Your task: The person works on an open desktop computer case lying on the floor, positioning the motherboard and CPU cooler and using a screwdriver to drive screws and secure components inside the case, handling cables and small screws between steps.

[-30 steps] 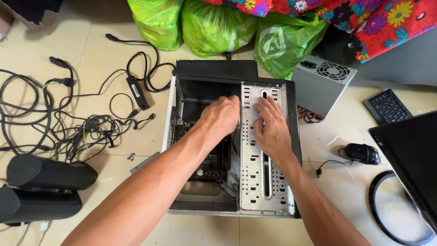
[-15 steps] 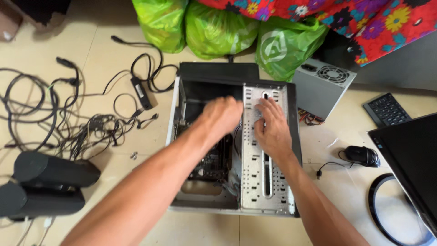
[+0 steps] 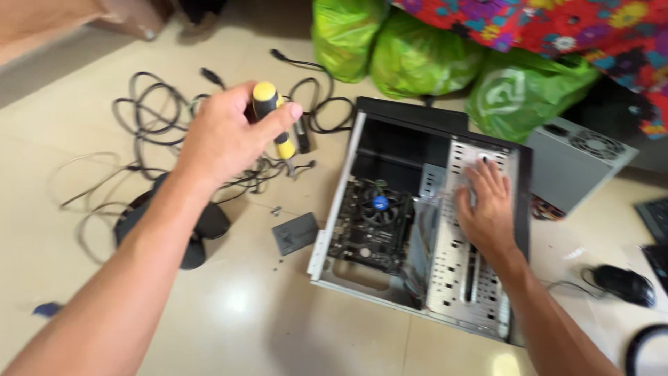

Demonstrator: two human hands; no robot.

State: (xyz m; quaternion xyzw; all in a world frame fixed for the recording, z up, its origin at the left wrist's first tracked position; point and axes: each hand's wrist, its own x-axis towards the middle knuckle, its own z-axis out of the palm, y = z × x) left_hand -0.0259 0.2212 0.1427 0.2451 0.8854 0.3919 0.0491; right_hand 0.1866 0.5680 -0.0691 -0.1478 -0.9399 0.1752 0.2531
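Note:
An open computer case lies on the tiled floor, its motherboard with a round fan showing inside. My right hand rests flat, fingers apart, on the perforated metal drive cage at the case's right side. My left hand is raised left of the case, above the cables, and grips a screwdriver with a yellow and black handle.
Tangled black cables spread over the floor at left, beside dark cylindrical speakers. A small grey flat drive lies by the case. Green plastic bags, a grey power supply and a black mouse surround it.
My left hand has left the case's interior, moved left and up, and now holds a screwdriver. The camera has swung left. My right hand stays on the drive cage.

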